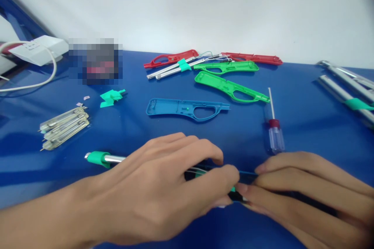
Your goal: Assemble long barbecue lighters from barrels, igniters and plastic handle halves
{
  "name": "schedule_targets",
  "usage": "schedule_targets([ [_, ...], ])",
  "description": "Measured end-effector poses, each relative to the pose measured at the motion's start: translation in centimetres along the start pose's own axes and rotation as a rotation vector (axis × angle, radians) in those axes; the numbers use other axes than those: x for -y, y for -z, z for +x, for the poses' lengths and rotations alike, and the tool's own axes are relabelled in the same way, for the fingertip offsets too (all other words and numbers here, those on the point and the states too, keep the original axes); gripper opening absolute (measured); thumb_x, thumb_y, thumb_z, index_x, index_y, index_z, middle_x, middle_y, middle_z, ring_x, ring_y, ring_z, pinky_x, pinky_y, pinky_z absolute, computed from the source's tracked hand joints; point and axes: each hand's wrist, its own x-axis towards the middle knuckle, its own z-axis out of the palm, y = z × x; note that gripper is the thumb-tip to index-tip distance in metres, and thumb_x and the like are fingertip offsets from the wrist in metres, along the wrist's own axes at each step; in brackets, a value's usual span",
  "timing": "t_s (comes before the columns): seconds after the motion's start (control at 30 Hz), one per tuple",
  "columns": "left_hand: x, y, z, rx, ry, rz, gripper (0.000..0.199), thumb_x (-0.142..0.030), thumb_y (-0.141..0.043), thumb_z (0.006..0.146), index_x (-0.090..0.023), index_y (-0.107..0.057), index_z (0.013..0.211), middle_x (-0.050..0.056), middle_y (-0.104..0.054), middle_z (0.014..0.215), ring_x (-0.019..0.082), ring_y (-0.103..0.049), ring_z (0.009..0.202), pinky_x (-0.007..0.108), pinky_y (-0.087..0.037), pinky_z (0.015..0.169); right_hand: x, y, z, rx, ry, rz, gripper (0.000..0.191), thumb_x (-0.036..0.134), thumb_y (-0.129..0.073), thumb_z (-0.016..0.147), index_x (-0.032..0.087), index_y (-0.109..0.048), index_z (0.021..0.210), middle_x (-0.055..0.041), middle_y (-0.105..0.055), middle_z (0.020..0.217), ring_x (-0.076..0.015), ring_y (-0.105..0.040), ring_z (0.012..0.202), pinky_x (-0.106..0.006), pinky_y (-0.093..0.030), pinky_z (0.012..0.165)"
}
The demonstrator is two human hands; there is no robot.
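Observation:
My left hand (175, 183) is closed over a partly hidden lighter assembly, with thumb and fingers pressed on it. A metal lighter tube (115, 158) wrapped in green tape (98, 158) sticks out to the left from under this hand. Between the fingers show white wires (193, 170) and a black part. From the right, my right hand (306, 186) grips the other end, its fingertips close to the left thumb. A thin blue edge shows between the hands. Just beyond them lies a blue lighter casing half (172, 107), inner side up.
Behind lie green casing halves (216, 80), red casing halves (175, 59) and taped metal tubes (171, 71). A screwdriver (275, 136) lies near my right hand; more metal tubes (347, 95) are at far right. Left are clear fuel tanks (66, 128), green tape scraps (112, 96) and a white box (39, 49).

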Motion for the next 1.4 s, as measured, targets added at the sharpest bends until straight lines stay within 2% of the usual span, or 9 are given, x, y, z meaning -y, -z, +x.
schedule_targets([
  [0.17,-0.6,-0.4,0.6,0.019,0.010,-0.040,0.031,-0.019,-0.039,0.114,-0.020,-0.070,0.117,0.003,-0.074,0.110,0.016,-0.071,0.094,0.028,-0.056,0.082,-0.1,-0.6,-0.3,-0.063,-0.044,0.014,0.026,0.022,-0.049,0.112,0.030,-0.074,0.113,0.0025,-0.073,0.102,-0.0187,-0.065,0.105,-0.031,-0.054,0.091],
  [0.23,-0.6,-0.6,0.5,0.016,0.014,-0.060,0.031,-0.015,-0.040,0.112,-0.020,-0.070,0.119,0.004,-0.073,0.114,0.016,-0.069,0.097,0.029,-0.055,0.083,-0.1,-0.8,-0.4,-0.110,-0.065,0.006,0.027,0.022,-0.051,0.112,0.031,-0.076,0.110,0.0023,-0.075,0.099,-0.0194,-0.068,0.101,-0.032,-0.056,0.087],
  [0.37,-0.4,-0.7,0.0,-0.011,0.021,-0.080,0.027,-0.010,-0.045,0.108,-0.017,-0.068,0.121,0.005,-0.071,0.115,0.018,-0.068,0.095,0.031,-0.056,0.082,-0.2,-0.7,-0.3,-0.122,-0.039,-0.009,0.027,0.024,-0.051,0.113,0.031,-0.077,0.109,0.0029,-0.075,0.097,-0.0180,-0.069,0.097,-0.031,-0.057,0.086],
  [0.57,-0.4,-0.6,0.0,-0.043,0.000,-0.114,0.025,-0.008,-0.047,0.106,-0.013,-0.070,0.114,0.006,-0.071,0.112,0.019,-0.068,0.093,0.033,-0.057,0.081,-0.1,-0.9,0.2,-0.127,-0.034,-0.020,0.026,0.025,-0.050,0.115,0.028,-0.074,0.106,0.0041,-0.074,0.095,-0.0150,-0.067,0.097,-0.028,-0.055,0.088],
  [0.73,-0.6,-0.7,0.0,-0.049,0.022,-0.129,0.023,-0.007,-0.048,0.106,-0.012,-0.071,0.107,0.006,-0.072,0.108,0.019,-0.068,0.092,0.033,-0.060,0.083,0.3,-0.9,0.4,-0.127,-0.038,-0.022,0.027,0.026,-0.047,0.117,0.028,-0.072,0.105,0.0068,-0.073,0.095,-0.0110,-0.064,0.101,-0.025,-0.049,0.097],
  [0.9,-0.8,-0.9,0.0,-0.068,0.024,-0.132,0.021,-0.004,-0.050,0.103,-0.010,-0.071,0.103,0.007,-0.073,0.106,0.018,-0.069,0.092,0.032,-0.061,0.086,0.3,-0.9,0.4,-0.124,-0.049,-0.012,0.028,0.027,-0.047,0.118,0.028,-0.071,0.106,0.0068,-0.072,0.095,-0.0106,-0.063,0.102,-0.025,-0.048,0.097],
  [1.07,-0.7,-0.9,0.0,-0.091,0.016,-0.105,0.022,0.000,-0.050,0.099,-0.010,-0.070,0.099,0.008,-0.073,0.105,0.019,-0.069,0.091,0.032,-0.063,0.088,0.3,-0.7,-0.2,-0.053,-0.041,-0.023,0.036,0.028,-0.036,0.120,0.033,-0.072,0.117,0.0070,-0.073,0.108,-0.0141,-0.062,0.113,-0.033,-0.047,0.101],
  [1.2,-0.3,-0.7,0.1,-0.086,-0.010,-0.103,0.023,0.000,-0.049,0.098,-0.010,-0.070,0.095,0.009,-0.073,0.105,0.018,-0.068,0.087,0.032,-0.064,0.086,0.1,-0.6,-1.3,-0.024,-0.017,-0.019,0.034,0.024,-0.042,0.118,0.035,-0.073,0.125,0.0083,-0.073,0.113,-0.0153,-0.062,0.114,-0.036,-0.048,0.103],
  [1.4,-0.1,-0.9,0.3,-0.058,-0.044,-0.104,0.022,0.000,-0.051,0.093,-0.010,-0.070,0.090,0.010,-0.072,0.102,0.020,-0.065,0.080,0.035,-0.065,0.078,-0.3,-0.7,-4.1,0.001,0.034,-0.169,0.041,0.022,-0.049,0.113,0.039,-0.064,0.146,0.0053,-0.073,0.131,-0.0248,-0.068,0.120,-0.049,-0.054,0.109],
])
